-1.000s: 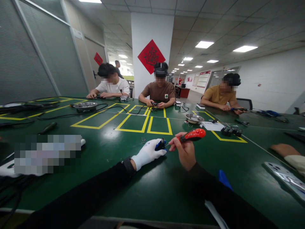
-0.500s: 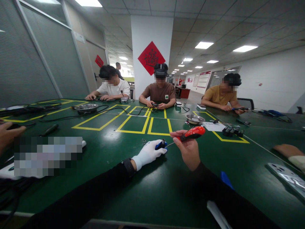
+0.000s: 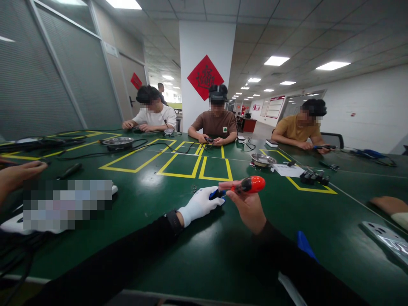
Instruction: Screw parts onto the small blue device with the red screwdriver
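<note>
My left hand (image 3: 201, 204), in a white glove, is closed on a small blue and black part (image 3: 217, 194) just above the green table (image 3: 191, 263). My right hand (image 3: 247, 208), bare, grips a screwdriver (image 3: 251, 185) with a red and black handle. The screwdriver points left at the blue and black part, and its shaft is mostly hidden by my fingers. Whether the tip touches the part I cannot tell. Tiny metal pieces (image 3: 194, 188) lie just beyond my left hand.
Metal bowls (image 3: 263, 160) (image 3: 117, 143) stand farther back. Black clips (image 3: 315, 177) and paper (image 3: 288, 170) lie right. A power strip (image 3: 114, 189) and dark-handled tool (image 3: 70, 171) are left. A phone (image 3: 384, 240) and blue object (image 3: 306, 245) lie near right. Co-workers sit around the table.
My right hand has moved left with the screwdriver, closer to my left hand, and the handle has turned more level. My left hand keeps its hold on the blue and black part.
</note>
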The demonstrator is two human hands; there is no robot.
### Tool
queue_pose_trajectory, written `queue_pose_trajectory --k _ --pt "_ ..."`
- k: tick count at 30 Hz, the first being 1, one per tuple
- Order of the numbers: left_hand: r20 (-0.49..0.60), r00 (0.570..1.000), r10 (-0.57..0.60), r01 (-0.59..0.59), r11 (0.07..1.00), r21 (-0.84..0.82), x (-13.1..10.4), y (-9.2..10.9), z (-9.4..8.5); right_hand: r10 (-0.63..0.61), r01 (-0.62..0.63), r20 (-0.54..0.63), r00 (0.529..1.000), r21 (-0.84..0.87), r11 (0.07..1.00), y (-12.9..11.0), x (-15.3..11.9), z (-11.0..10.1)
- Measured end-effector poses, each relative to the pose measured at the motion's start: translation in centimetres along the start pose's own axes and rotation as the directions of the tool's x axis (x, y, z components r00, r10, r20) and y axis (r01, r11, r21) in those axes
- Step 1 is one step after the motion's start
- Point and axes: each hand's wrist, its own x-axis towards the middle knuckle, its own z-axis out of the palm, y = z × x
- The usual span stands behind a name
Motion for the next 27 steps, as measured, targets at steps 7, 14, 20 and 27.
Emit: queue_pose_trajectory --k 7,14,20,27 --pt "-0.006 1.0 -0.023 0.023 1.0 0.005 0.0 -0.2 0.2 0.035 -0.023 -0.09 0.995 0.129 0.991 0.5 -0.2 0.2" --pt "-0.039 0.999 0.024 -0.022 0.999 0.05 -0.1 0.1 0.0 0.024 -0.019 -0.049 0.998 0.1 0.995 0.4 0.2 -0.4" --pt "-0.02 1.0 -0.005 0.006 0.999 0.047 -0.2 0.5 -0.1 0.086 -0.068 -0.095 0.992 0.177 0.982 0.5 -0.4 0.2" --pt "-0.03 0.999 -0.019 0.02 0.999 0.033 -0.3 0.6 -0.1 0.023 -0.016 -0.099 0.995 0.065 0.998 -0.2 0.0 -0.1"
